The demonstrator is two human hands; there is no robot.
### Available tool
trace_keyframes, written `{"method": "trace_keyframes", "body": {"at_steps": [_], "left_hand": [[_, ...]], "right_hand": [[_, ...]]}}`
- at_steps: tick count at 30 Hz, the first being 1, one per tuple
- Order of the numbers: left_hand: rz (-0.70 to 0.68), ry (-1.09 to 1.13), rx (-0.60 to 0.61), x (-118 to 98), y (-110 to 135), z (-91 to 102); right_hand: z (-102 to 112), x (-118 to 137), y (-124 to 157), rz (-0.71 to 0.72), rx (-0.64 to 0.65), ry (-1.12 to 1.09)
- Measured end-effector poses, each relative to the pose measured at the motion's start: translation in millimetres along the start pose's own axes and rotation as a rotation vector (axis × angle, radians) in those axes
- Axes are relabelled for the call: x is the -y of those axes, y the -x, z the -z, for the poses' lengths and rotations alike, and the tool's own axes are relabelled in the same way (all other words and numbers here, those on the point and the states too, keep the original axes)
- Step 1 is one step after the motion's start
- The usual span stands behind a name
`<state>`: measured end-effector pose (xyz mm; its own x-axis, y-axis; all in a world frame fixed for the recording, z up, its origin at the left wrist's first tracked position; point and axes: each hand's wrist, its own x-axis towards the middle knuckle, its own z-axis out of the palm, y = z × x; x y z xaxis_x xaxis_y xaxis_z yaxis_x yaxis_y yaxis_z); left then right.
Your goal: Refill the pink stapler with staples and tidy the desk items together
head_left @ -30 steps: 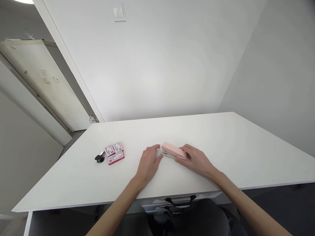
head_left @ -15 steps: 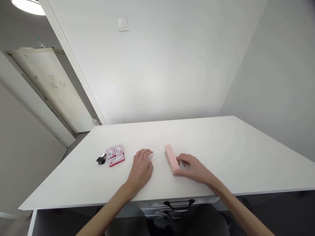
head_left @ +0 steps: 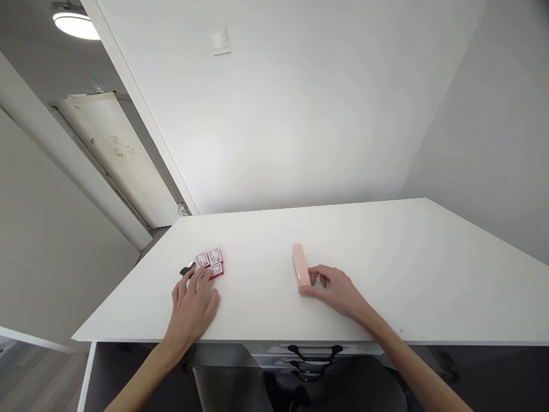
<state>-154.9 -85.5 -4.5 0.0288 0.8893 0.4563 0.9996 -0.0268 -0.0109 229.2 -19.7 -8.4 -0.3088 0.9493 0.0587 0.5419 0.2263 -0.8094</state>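
A pink stapler (head_left: 299, 265) lies on the white table (head_left: 386, 263), its long side pointing away from me. My right hand (head_left: 333, 289) rests beside its near end, fingers curled and fingertips touching it. My left hand (head_left: 193, 302) lies flat with fingers spread, its fingertips reaching the red and white staple boxes (head_left: 210, 262). A small black object (head_left: 186, 269) sits just left of the boxes, partly hidden by my fingers.
A black drawer handle (head_left: 315, 350) shows under the table's front edge. White walls close off the back and right of the table. A doorway opens to the left.
My left hand has moved left from the stapler to the staple boxes. The stapler was turned from crosswise to lengthwise and my right hand stays at its near end.
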Motion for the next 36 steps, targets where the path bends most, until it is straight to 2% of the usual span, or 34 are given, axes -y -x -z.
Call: {"method": "trace_keyframes", "body": {"at_steps": [4, 9, 16, 24, 31, 36], "left_hand": [[-0.008, 0.026, 0.03, -0.5, 4.2, -3.5], [-0.097, 0.19, 0.067, -5.9, 4.0, -1.8], [-0.183, 0.367, 0.18, -30.9, -0.6, 9.1], [-0.176, 0.521, 0.247, -68.2, -22.8, -10.1], [-0.238, 0.63, 0.262, -97.7, -46.9, -22.5], [-0.261, 0.582, 0.167, -104.4, -51.9, -28.1]], "right_hand": [[4.2, -2.8, 2.2, -0.019, 0.008, -0.057], [3.6, -5.1, 4.7, -0.017, -0.033, -0.054], [3.6, 0.7, 6.4, 0.005, -0.023, 0.018], [3.6, 1.2, 5.6, -0.002, -0.028, 0.042], [5.1, -0.2, 3.7, 0.01, -0.038, 0.03], [5.2, -1.7, 2.5, 0.013, -0.042, 0.024]]}}
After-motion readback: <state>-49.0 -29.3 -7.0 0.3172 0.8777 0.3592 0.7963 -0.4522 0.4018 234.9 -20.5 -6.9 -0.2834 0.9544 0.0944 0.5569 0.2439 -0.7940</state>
